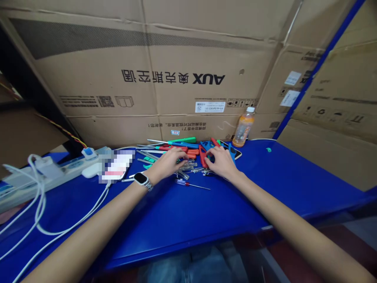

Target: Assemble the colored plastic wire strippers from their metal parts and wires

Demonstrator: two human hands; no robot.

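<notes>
My left hand (170, 160), with a watch (141, 179) on its wrist, hovers over or rests on the left part of a tool pile, fingers curved and apart. My right hand (223, 160) is at the right part, thumb and fingers bent with a gap between them, close to a red handle (203, 156). Nothing shows clearly in either hand. Between and below the hands lie several small clear-handled screwdrivers (184, 173). One screwdriver with a clear and red handle (182, 182) lies apart in front. Behind are a green handle (185, 140), a blue handle (187, 145) and blue scissors-like handles (232, 151).
An orange drink bottle (243, 127) stands behind my right hand, near a phone (238, 151) partly under tools. At left are a charging phone (119, 165), a power strip (73, 165) and white cables (88, 214). Cardboard (176, 51) walls the blue table (182, 220).
</notes>
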